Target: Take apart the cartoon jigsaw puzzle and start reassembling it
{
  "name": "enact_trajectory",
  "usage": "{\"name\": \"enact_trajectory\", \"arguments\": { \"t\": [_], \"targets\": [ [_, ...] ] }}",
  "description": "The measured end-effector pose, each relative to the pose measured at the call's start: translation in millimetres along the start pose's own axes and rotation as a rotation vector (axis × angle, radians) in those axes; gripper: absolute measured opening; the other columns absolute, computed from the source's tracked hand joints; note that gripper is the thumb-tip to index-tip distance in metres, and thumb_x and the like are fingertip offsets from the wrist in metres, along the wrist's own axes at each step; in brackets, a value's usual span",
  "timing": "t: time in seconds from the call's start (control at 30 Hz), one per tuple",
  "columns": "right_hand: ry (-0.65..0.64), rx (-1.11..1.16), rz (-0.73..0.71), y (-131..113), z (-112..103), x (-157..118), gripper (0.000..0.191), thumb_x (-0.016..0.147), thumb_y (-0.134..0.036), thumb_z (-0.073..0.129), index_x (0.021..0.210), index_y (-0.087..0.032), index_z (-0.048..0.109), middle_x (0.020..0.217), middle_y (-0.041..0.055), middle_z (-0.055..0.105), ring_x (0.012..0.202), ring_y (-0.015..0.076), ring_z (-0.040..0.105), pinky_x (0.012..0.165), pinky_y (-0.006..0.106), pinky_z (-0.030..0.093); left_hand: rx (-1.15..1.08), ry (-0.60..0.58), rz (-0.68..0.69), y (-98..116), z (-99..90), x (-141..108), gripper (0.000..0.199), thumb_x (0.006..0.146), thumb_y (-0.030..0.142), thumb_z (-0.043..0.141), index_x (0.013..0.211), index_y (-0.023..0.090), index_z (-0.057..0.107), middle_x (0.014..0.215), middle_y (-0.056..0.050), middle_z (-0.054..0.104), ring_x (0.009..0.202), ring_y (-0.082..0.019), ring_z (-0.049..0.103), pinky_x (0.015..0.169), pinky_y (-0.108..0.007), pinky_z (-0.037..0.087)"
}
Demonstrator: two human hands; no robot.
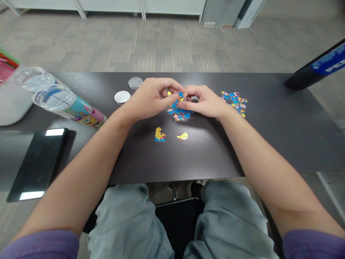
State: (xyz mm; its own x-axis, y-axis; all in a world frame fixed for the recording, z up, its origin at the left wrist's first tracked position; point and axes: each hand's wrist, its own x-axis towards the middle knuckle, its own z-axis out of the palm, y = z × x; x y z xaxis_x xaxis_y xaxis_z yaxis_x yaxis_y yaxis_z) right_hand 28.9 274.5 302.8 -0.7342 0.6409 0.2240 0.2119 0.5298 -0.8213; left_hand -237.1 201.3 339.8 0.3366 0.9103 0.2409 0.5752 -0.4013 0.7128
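Observation:
Both hands meet over a heap of small puzzle pieces point(183, 114), mostly blue with some pink and yellow, on the dark table. My left hand point(159, 97) has its thumb and fingers pinched on a small puzzle piece. Facing it, my right hand point(202, 100) is closed too, its fingertips at the same spot; what it holds is too small to make out. Nearer to me lie a joined yellow, red and blue puzzle section point(160, 135) and, to its right, a smaller yellow section point(182, 136). A second pile of pieces point(235, 101) spreads beyond my right wrist.
Two round white lids point(122, 97) lie left of my left hand. Clear cylindrical containers point(78, 108) with cartoon prints stand at the left, near a black tablet point(40, 162). A dark blue-labelled cylinder point(315, 66) stands at the far right of the table point(275, 136).

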Motion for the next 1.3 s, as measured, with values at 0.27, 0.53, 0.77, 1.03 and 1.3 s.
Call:
{"name": "enact_trajectory", "arguments": {
  "t": [0.27, 0.53, 0.77, 1.03, 1.3],
  "targets": [
    [0.173, -0.124, 0.041, 9.9, -15.2, 0.1, 0.043, 0.104, -0.072, 0.097, 0.108, -0.03, 0.088, 0.096, 0.0035, 0.08, 0.089, 0.0264, 0.064, 0.09, 0.046, 0.054, 0.017, 0.099, -0.086, -14.6, -4.6, 2.9, 0.019, 0.099, 0.037, 0.084, 0.114, 0.029, 0.091, 0.089, -0.002, 0.08, 0.073, -0.02, 0.06, 0.071, -0.04, 0.048],
    [0.269, -0.387, 0.136, 24.4, -26.3, -4.8, 0.024, 0.104, -0.051, 0.096, 0.104, -0.028, 0.089, 0.091, 0.0034, 0.079, 0.091, 0.0282, 0.07, 0.121, 0.062, 0.05, 0.142, -0.023, -0.11, -30.2, -13.1, 3.6, 0.019, 0.097, 0.033, 0.091, 0.116, 0.03, 0.092, 0.086, 0.0, 0.082, 0.077, -0.022, 0.068, 0.082, -0.041, 0.054],
    [0.19, -0.461, 0.154, 26.8, -20.3, -5.3, 0.016, 0.105, -0.044, 0.094, 0.108, -0.028, 0.092, 0.093, 0.0027, 0.081, 0.091, 0.0274, 0.072, 0.124, 0.065, 0.044, 0.196, -0.07, -0.191, -44.7, -20.9, 5.2, 0.007, 0.093, 0.031, 0.093, 0.099, 0.031, 0.089, 0.082, 0.0, 0.084, 0.079, -0.024, 0.074, 0.085, -0.042, 0.056],
    [0.181, -0.484, 0.138, 30.6, -13.8, -2.9, 0.02, 0.104, -0.043, 0.096, 0.119, -0.03, 0.094, 0.107, 0.0049, 0.084, 0.099, 0.03, 0.075, 0.121, 0.063, 0.044, 0.259, -0.139, -0.18, -42.0, -21.4, 4.8, 0.011, 0.092, 0.038, 0.094, 0.101, 0.032, 0.091, 0.083, 0.0, 0.085, 0.081, -0.025, 0.075, 0.083, -0.042, 0.05],
    [0.196, -0.411, 0.16, 31.4, -10.5, -1.9, 0.023, 0.099, -0.043, 0.103, 0.109, -0.027, 0.091, 0.102, 0.0042, 0.082, 0.098, 0.029, 0.073, 0.127, 0.067, 0.045, 0.322, 0.017, -0.174, -47.7, -14.0, 3.3, 0.009, 0.091, 0.041, 0.094, 0.097, 0.034, 0.091, 0.083, -0.001, 0.082, 0.083, -0.028, 0.072, 0.084, -0.044, 0.052]
  ]
}}
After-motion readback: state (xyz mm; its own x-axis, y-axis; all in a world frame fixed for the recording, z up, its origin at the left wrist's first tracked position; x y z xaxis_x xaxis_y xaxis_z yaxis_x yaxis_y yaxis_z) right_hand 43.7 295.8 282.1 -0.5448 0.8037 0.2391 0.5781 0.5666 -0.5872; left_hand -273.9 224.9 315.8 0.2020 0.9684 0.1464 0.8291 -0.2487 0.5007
